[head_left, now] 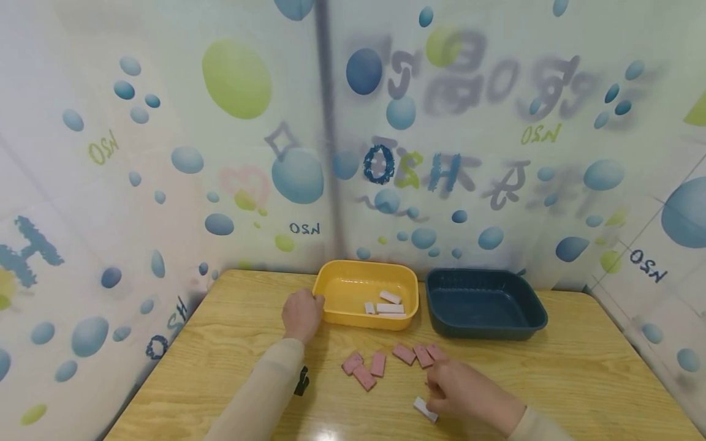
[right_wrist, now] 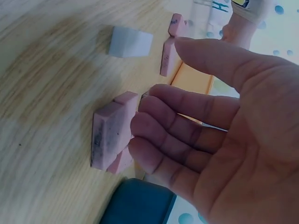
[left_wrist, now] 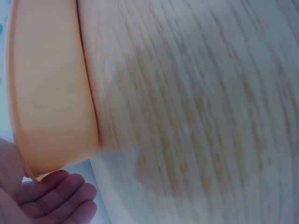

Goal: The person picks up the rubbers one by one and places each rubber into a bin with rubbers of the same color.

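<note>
My left hand [head_left: 302,313] holds the left rim of a yellow plastic bin [head_left: 366,321], thumb and fingers pinching its corner in the left wrist view. Several white blocks [head_left: 390,309] lie inside the bin, toward its right. On the table, my right hand [head_left: 463,389] hovers over a lone white block [head_left: 421,409]. Thumb and loosely bent fingers stand apart with nothing between them in the right wrist view, where the white block [right_wrist: 131,42] lies beyond the thumb tip. Smudged pink blocks [right_wrist: 110,133] are close by its fingertips.
A dark blue bin [head_left: 485,331] stands right of the yellow one, at the table's back edge. Several pink blocks [head_left: 364,377] lie in two loose groups in front of the bins. A small black object [head_left: 301,381] shows beside the left sleeve. Patterned curtains [head_left: 298,245] enclose the table.
</note>
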Demonstrator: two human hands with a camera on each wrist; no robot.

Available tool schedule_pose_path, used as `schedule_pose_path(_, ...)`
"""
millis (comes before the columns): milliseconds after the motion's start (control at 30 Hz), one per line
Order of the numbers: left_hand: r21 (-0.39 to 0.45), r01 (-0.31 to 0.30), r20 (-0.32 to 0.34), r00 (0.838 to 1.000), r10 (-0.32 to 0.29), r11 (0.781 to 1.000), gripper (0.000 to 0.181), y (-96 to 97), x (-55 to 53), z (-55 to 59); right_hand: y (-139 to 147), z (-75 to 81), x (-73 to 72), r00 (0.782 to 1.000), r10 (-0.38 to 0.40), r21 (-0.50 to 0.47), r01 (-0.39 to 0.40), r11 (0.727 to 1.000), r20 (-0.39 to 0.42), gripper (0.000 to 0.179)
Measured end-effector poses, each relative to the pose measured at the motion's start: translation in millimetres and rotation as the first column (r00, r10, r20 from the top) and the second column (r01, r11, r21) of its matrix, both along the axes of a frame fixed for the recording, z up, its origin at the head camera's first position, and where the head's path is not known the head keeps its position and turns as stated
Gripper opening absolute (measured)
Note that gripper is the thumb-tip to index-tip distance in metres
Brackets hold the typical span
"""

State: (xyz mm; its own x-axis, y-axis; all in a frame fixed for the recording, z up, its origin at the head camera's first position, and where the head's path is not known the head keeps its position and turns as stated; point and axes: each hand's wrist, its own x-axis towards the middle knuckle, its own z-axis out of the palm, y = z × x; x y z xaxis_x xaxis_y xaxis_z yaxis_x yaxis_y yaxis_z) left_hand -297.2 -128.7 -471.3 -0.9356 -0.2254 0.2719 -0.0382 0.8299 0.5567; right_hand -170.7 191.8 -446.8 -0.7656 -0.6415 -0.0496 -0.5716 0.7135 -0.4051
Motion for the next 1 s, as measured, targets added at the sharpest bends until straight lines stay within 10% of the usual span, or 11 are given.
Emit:
schedule_pose_path(367,-0.004,-0.015,-0.006,1.0,0.015,1.0,0.038,0.4,-0.3,-0.3,-2,-1.2,8.5,0.983,-0.091,0.032,0.087,0.996,0.161,0.023)
schedule_pose_path(1000,-0.009,-0.016,0.004,1.0,0.016,1.0,0.038,0.8,0.1,0.3,-4,-10.6,14.8,0.991,-0.096,0.08,0.089,0.993,0.097,0.025)
